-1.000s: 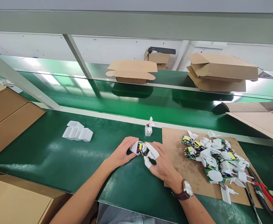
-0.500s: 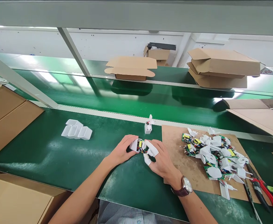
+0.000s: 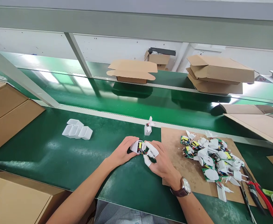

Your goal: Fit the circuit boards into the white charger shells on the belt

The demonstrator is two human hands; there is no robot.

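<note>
Above the green bench, my left hand (image 3: 124,150) is closed around a white plastic housing (image 3: 134,147). A circuit board (image 3: 142,146) with a yellow-wrapped part sits partly inside the housing's open end. My right hand (image 3: 161,157), with white covers on the thumb and a finger, pinches the board's outer end. Just beyond the hands stands another white housing (image 3: 147,129) with a board and a white plug piece sticking out of its top. Several empty white housings (image 3: 77,129) are grouped to the left.
A heap of circuit boards with white plug parts (image 3: 212,158) lies on a cardboard sheet (image 3: 171,146) at right. Beside it are red-handled pliers (image 3: 262,196) and tweezers (image 3: 246,199). Cardboard boxes (image 3: 8,105) stand at left; flattened cartons (image 3: 222,71) lie on the back shelf.
The camera view has tilted and shifted slightly. Both hands keep the same hold, and the board appears about as far in the housing as before.
</note>
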